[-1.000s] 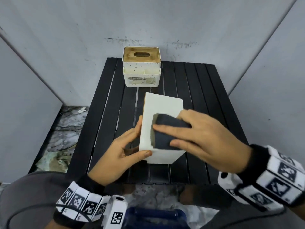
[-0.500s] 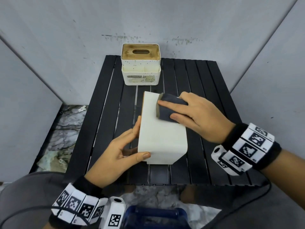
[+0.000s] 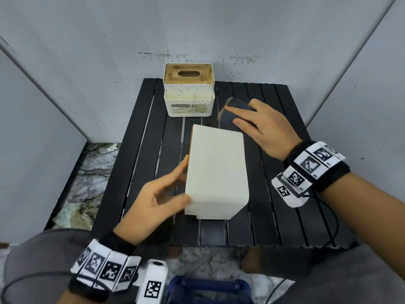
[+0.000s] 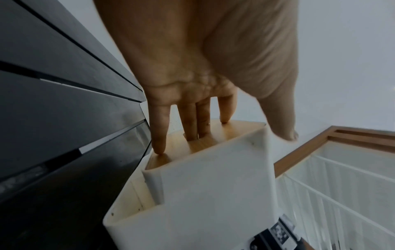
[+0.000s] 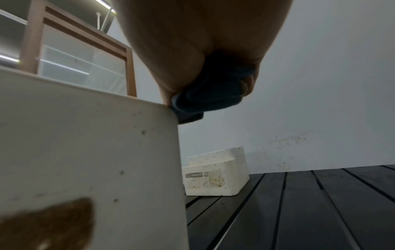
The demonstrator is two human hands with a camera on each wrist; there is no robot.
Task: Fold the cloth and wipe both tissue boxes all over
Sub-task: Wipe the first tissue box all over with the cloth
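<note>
Steadying the near tissue box [image 3: 215, 172] falls to the left hand [image 3: 157, 200]; the fingers [image 4: 159, 133] lie straight against its wooden face on the box's left side, and the thumb rests at the near left corner; the hand is flat and pressing, not curled round anything. The near tissue box lies on its side at the middle of the worktop [image 3: 285, 216], a plain pale face up, its long axis running away from the person. Beyond the box's far end, slightly left, stands the second tissue box [image 3: 188, 93], upright with its wooden slotted lid on top, near the back edge and apart from the near one. At the near box's far right corner the right hand [image 3: 263, 130] grasps the folded dark cloth [image 3: 232, 113]; the right wrist view shows the cloth [image 5: 209, 98] bunched in the palm and touching that upper far edge.

Judgement: the top face appears wiped along its length, and the far end face or the right flank comes next; the right hand is the nearer to both. The second tissue box stands close behind the far end, which may cramp a downward stroke there; the left hand's brace must hold against a push from the right, or the box will slide on the slats.
</note>
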